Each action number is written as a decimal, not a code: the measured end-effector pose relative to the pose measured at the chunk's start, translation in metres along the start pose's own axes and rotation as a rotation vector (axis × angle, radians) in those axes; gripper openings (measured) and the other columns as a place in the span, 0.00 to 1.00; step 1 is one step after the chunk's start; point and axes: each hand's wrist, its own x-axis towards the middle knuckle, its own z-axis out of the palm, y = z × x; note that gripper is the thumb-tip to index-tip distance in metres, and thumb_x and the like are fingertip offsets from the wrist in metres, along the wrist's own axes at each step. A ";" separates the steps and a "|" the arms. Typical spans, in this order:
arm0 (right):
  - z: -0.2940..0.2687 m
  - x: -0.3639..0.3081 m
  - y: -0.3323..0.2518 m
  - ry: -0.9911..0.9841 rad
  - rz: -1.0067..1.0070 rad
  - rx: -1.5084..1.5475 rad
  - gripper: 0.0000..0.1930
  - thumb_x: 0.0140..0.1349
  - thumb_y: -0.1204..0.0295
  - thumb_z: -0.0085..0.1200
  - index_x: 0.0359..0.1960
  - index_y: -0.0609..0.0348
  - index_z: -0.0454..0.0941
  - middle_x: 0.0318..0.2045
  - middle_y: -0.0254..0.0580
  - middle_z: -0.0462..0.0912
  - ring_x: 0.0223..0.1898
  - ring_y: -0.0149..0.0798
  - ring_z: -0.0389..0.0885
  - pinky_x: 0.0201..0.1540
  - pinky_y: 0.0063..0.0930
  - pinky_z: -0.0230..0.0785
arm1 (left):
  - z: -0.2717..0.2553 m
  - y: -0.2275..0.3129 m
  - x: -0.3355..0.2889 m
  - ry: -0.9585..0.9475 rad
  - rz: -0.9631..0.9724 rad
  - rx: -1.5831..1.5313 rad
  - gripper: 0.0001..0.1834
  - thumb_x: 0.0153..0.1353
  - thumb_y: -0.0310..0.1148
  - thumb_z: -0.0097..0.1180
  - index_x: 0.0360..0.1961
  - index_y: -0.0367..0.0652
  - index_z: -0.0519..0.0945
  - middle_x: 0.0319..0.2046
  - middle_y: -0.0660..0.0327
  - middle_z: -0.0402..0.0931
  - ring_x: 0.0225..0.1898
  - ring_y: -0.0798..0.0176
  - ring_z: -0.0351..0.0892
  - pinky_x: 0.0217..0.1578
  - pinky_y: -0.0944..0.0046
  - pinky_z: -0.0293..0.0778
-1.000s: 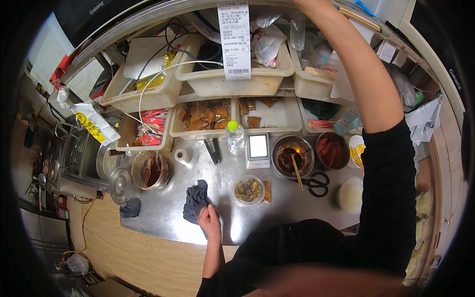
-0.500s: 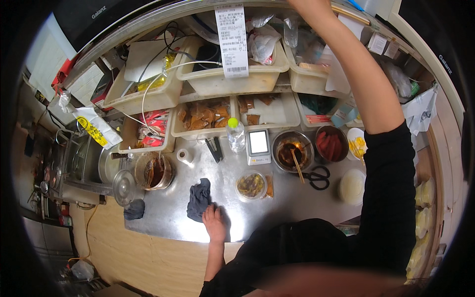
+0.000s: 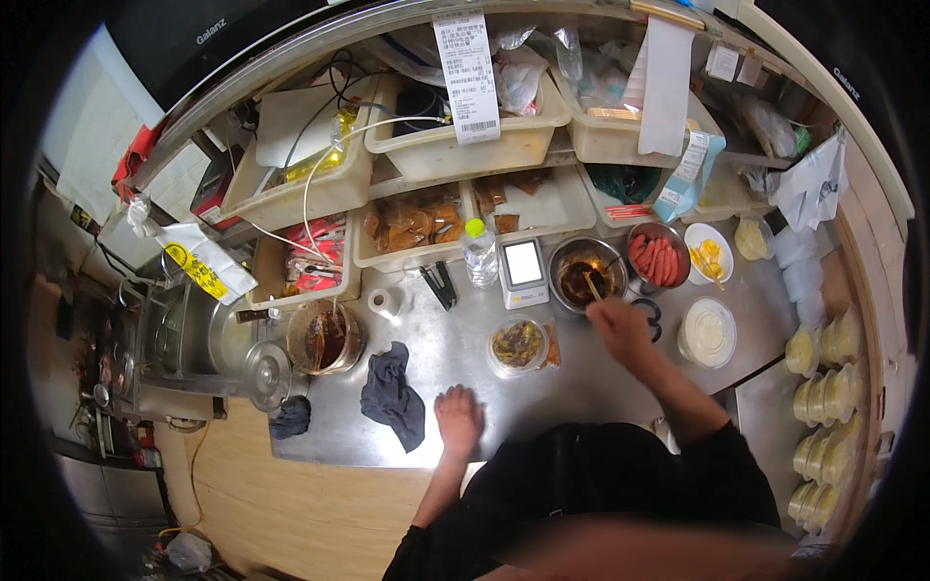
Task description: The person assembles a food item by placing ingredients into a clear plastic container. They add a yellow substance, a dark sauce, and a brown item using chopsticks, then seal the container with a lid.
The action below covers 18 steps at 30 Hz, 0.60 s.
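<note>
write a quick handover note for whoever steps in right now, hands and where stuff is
Left hand: flat on the steel counter, holding nothing, beside the dark cloth.
Right hand: grip on a wooden utensil whose tip is in the metal bowl of dark sauce.
Clear tub of food sits open in front, between both hands; bowl of sausages to the right of the sauce.
Whether sauce has gone into the tub cannot be told.
</note>
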 end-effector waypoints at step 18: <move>0.089 -0.118 0.084 -0.901 0.480 -0.252 0.13 0.47 0.59 0.63 0.28 0.56 0.83 0.33 0.48 0.84 0.37 0.50 0.82 0.40 0.45 0.74 | 0.002 0.006 -0.009 -0.270 -0.009 0.172 0.55 0.48 0.63 0.60 0.64 0.28 0.61 0.66 0.42 0.57 0.71 0.44 0.50 0.67 0.33 0.38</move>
